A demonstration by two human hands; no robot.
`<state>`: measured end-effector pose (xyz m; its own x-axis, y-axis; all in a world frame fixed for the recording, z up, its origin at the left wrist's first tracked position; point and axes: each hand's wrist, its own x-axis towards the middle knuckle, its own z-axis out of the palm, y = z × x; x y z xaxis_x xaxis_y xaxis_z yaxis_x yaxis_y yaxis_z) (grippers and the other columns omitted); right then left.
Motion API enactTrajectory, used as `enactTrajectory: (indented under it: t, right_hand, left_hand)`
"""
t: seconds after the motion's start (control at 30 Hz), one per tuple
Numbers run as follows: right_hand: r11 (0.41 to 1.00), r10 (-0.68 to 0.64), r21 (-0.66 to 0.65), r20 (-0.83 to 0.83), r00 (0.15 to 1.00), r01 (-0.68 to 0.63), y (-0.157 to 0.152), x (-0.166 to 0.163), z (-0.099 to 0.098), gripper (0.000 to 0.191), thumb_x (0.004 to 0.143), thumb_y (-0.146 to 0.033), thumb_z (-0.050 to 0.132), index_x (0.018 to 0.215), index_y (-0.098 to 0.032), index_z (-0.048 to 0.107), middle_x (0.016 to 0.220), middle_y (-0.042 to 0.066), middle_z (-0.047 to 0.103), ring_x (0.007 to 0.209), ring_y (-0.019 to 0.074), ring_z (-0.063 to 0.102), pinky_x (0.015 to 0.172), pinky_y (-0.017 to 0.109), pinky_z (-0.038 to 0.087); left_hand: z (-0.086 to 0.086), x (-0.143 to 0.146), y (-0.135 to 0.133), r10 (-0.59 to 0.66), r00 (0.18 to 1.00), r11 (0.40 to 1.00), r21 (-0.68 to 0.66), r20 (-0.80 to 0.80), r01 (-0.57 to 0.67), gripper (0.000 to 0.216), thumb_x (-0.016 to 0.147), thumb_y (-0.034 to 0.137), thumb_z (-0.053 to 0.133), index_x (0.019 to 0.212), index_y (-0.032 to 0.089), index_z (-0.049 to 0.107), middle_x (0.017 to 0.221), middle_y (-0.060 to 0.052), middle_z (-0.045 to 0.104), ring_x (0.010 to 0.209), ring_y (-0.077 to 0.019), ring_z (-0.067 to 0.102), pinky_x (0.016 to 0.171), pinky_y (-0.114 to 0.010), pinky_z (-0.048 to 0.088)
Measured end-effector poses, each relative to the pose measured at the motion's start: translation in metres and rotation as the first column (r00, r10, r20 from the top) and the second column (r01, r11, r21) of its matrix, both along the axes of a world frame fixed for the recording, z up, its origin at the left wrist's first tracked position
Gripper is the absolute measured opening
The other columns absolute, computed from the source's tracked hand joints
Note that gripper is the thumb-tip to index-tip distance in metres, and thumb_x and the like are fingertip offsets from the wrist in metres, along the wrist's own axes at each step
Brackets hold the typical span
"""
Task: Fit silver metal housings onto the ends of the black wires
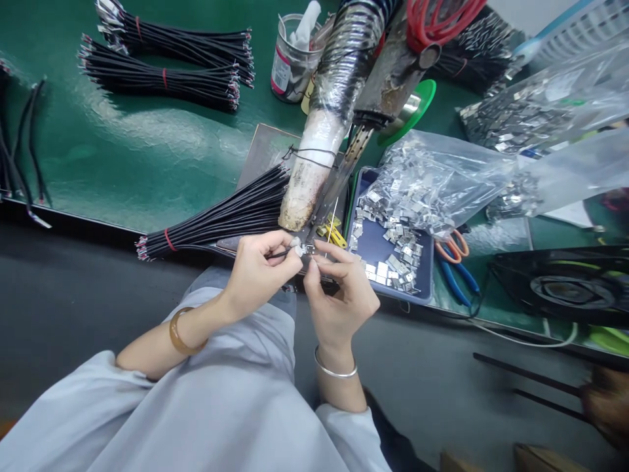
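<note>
My left hand [258,269] is closed in a pinch on a thin black wire, its taped fingertip near the tip of the soldering iron [319,151]. My right hand [339,292] pinches a small metal connector [309,249] right beside the wire end. Both hands meet at the table's front edge, under the iron's wrapped barrel. A fanned bundle of black wires [221,216] tied with a red band lies just left of my hands. A blue tray [378,249] with several small metal connectors sits just right of them.
More tied black wire bundles [167,59] lie at the back left on the green mat. A jar [289,62] stands behind the iron. Clear bags of metal parts [442,177] spill at right, with blue-and-orange pliers [455,262] and a black fan [565,285].
</note>
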<state>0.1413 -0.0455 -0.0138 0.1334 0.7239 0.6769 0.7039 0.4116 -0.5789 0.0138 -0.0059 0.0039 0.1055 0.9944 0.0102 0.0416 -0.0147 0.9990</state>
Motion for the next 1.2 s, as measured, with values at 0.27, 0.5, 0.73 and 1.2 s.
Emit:
enactTrajectory:
  t: [0.27, 0.5, 0.73, 1.2]
  right_hand:
    - [0.998, -0.038, 0.046, 0.058, 0.998, 0.036, 0.003, -0.003, 0.005, 0.017, 0.087, -0.008, 0.074, 0.088, -0.023, 0.067, 0.098, 0.003, 0.08, 0.09, 0.0176, 0.079, 0.08, 0.031, 0.064]
    - [1.0, 0.005, 0.028, 0.04, 0.999, -0.006, -0.007, 0.002, -0.001, 0.013, 0.091, -0.012, 0.068, 0.091, -0.023, 0.061, 0.097, 0.004, 0.08, 0.087, 0.0162, 0.079, 0.072, 0.025, 0.064]
    - [0.909, 0.107, -0.348, -0.338, 0.935, -0.23, -0.001, 0.007, 0.01, 0.014, 0.101, -0.022, 0.055, 0.088, -0.024, 0.049, 0.059, -0.012, 0.049, 0.041, 0.0059, 0.049, 0.041, 0.015, 0.04]
    - [0.988, 0.09, -0.142, 0.157, 0.983, -0.068, -0.01, 0.004, 0.019, 0.011, 0.094, -0.013, 0.068, 0.093, -0.023, 0.067, 0.081, -0.002, 0.071, 0.072, 0.0116, 0.067, 0.066, 0.024, 0.054]
  left_hand:
    - [-0.001, 0.0, -0.001, 0.024, 0.997, 0.983, 0.183, -0.067, -0.011, 0.019, 0.079, 0.018, 0.055, 0.061, 0.015, 0.059, 0.052, 0.008, 0.034, 0.049, -0.0052, 0.028, 0.047, -0.019, 0.024]
    - [-0.005, -0.004, -0.006, -0.038, 0.989, 0.98, 0.191, -0.141, 0.065, 0.014, 0.078, 0.013, 0.055, 0.067, 0.015, 0.063, 0.051, 0.01, 0.034, 0.048, -0.0048, 0.027, 0.044, -0.016, 0.024]
    - [-0.005, -0.015, -0.007, -0.102, 0.976, 0.875, 0.449, -0.194, 0.181, 0.014, 0.082, 0.011, 0.059, 0.071, 0.014, 0.067, 0.058, 0.004, 0.056, 0.049, -0.0053, 0.035, 0.048, -0.018, 0.032]
    - [0.0, -0.025, 0.003, -0.35, 0.934, 0.935, -0.035, 0.072, 0.354, 0.016, 0.076, 0.024, 0.061, 0.067, 0.012, 0.066, 0.062, 0.001, 0.058, 0.058, -0.0088, 0.047, 0.055, -0.019, 0.039]
